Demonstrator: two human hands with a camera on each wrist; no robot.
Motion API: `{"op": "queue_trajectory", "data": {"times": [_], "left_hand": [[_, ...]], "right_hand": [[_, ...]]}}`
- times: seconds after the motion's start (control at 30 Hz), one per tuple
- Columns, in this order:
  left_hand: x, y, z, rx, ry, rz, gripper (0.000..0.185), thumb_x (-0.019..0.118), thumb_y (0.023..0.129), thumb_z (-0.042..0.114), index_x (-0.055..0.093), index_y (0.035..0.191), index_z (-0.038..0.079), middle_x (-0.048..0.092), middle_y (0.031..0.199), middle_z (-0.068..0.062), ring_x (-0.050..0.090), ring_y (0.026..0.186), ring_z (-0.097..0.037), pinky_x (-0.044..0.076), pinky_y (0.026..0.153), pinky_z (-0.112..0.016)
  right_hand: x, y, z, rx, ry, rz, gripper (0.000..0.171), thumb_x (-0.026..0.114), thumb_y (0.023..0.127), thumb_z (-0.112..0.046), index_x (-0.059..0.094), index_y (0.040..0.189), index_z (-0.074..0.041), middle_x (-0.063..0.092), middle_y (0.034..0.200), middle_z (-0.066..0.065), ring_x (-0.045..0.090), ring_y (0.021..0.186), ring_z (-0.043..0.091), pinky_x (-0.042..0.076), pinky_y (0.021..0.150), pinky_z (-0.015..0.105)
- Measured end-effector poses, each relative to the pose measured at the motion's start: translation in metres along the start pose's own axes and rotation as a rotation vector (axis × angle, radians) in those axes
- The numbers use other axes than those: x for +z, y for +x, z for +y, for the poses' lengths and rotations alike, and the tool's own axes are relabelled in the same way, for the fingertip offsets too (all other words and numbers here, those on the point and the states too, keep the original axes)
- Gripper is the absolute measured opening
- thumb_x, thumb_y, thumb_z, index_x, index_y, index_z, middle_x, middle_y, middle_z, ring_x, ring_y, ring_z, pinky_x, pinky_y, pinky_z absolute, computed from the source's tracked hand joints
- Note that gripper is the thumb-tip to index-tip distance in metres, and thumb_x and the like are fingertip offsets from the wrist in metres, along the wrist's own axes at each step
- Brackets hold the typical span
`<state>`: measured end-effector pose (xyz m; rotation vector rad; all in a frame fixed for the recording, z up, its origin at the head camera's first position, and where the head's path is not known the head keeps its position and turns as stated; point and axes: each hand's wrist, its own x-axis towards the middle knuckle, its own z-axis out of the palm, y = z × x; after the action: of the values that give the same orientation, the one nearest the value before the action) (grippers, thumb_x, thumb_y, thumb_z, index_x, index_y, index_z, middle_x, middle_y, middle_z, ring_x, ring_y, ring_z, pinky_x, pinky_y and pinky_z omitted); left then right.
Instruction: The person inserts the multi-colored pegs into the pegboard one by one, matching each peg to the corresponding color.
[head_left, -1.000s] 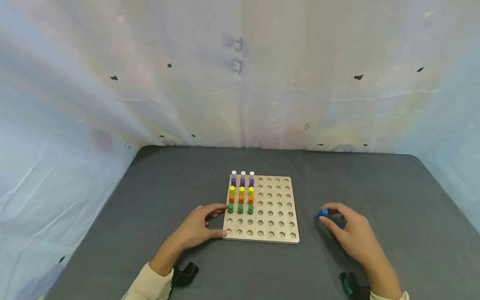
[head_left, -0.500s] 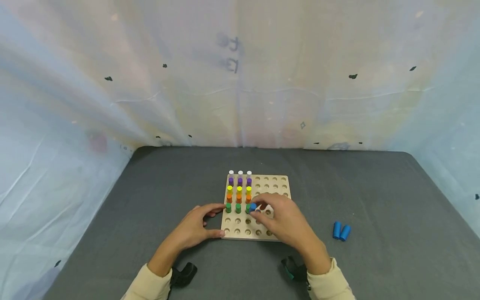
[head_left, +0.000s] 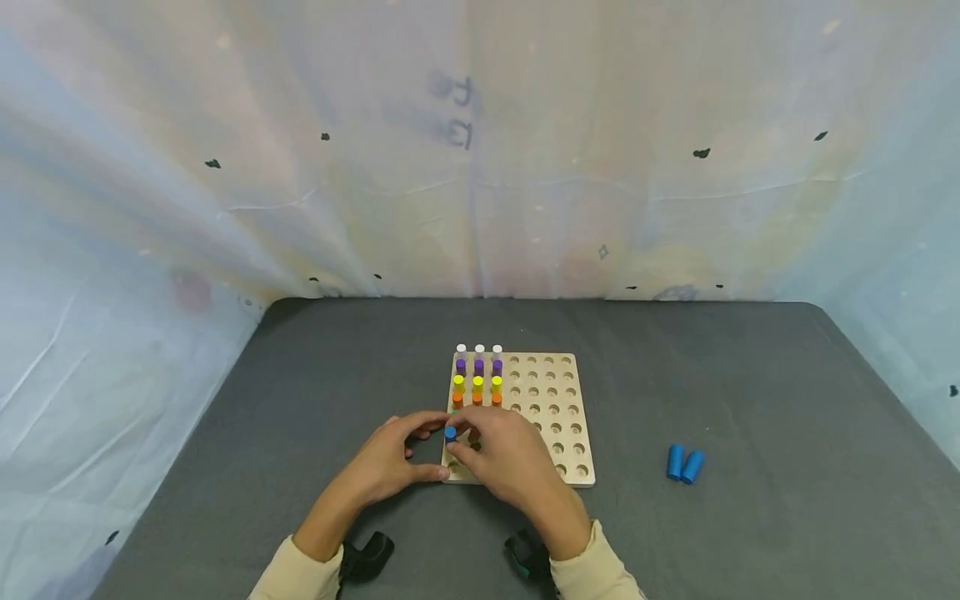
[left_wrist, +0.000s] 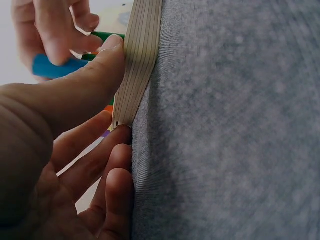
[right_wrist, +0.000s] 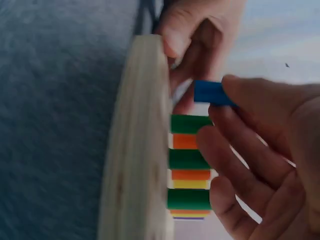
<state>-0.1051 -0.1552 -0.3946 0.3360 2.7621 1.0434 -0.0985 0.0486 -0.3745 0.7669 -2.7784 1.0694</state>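
Your right hand (head_left: 504, 454): grip pinching a short blue cylindrical peg (head_left: 450, 432) over the near-left corner of the square wooden pegboard (head_left: 558, 417). Your left hand (head_left: 390, 458): grip bracing that board's left edge. Two loose blue pegs (head_left: 682, 463): on the grey counter (head_left: 750, 400), right

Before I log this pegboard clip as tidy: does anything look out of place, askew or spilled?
Only one thing: two blue pegs lie on their sides on the grey mat, off to the right of the wooden pegboard, while the other pegs stand upright in rows. The right hand pinches a third blue peg over the board; the left hand grips its edge.
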Motion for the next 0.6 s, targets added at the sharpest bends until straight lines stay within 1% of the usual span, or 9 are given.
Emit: {"op": "queue_trajectory", "data": {"times": [0.1, 0.2, 0.33, 0.47, 0.6], "left_hand": [[-0.001, -0.001, -0.0004, -0.014, 0.002, -0.006, 0.067, 0.089, 0.072, 0.031, 0.062, 0.133, 0.024, 0.067, 0.128, 0.003, 0.059, 0.114, -0.019, 0.053, 0.084, -0.039], [-0.0008, -0.0005, 0.0003, -0.033, 0.001, -0.003, 0.067, 0.089, 0.072, 0.031, 0.062, 0.133, 0.025, 0.067, 0.127, 0.004, 0.059, 0.113, -0.017, 0.053, 0.084, -0.04], [-0.0002, 0.0, 0.0015, -0.062, -0.001, 0.003, 0.068, 0.09, 0.07, 0.03, 0.063, 0.132, 0.026, 0.068, 0.125, 0.006, 0.057, 0.111, -0.015, 0.052, 0.084, -0.038], [0.0002, -0.0002, 0.0016, -0.069, 0.001, 0.002, 0.068, 0.091, 0.07, 0.031, 0.063, 0.132, 0.026, 0.068, 0.125, 0.006, 0.058, 0.111, -0.014, 0.051, 0.083, -0.037], [0.0001, -0.0002, 0.0013, -0.068, 0.001, 0.001, 0.068, 0.09, 0.071, 0.031, 0.062, 0.133, 0.026, 0.068, 0.125, 0.006, 0.058, 0.111, -0.015, 0.051, 0.083, -0.037]], "right_hand": [[0.0053, 0.002, -0.001, 0.044, -0.032, 0.0, 0.02, 0.077, 0.088, -0.026, 0.074, 0.106, -0.02, 0.075, 0.09, -0.006, 0.068, 0.076, 0.006, 0.049, 0.063, 0.023], [0.0076, 0.0041, 0.0004, 0.067, -0.072, 0.006, 0.018, 0.078, 0.087, -0.026, 0.074, 0.104, -0.02, 0.076, 0.088, -0.007, 0.069, 0.075, 0.007, 0.048, 0.061, 0.023], [0.0097, 0.0058, 0.0033, 0.063, -0.119, 0.002, 0.017, 0.078, 0.086, -0.028, 0.075, 0.1, -0.02, 0.077, 0.089, -0.008, 0.069, 0.075, 0.008, 0.048, 0.061, 0.025], [0.0103, 0.0066, 0.0053, 0.054, -0.145, -0.014, 0.016, 0.078, 0.086, -0.03, 0.075, 0.099, -0.021, 0.077, 0.089, -0.009, 0.068, 0.074, 0.007, 0.048, 0.06, 0.025], [0.0082, 0.0072, 0.0057, 0.054, -0.122, -0.041, 0.017, 0.077, 0.087, -0.031, 0.075, 0.101, -0.021, 0.077, 0.091, -0.01, 0.07, 0.077, 0.008, 0.05, 0.063, 0.025]]}}
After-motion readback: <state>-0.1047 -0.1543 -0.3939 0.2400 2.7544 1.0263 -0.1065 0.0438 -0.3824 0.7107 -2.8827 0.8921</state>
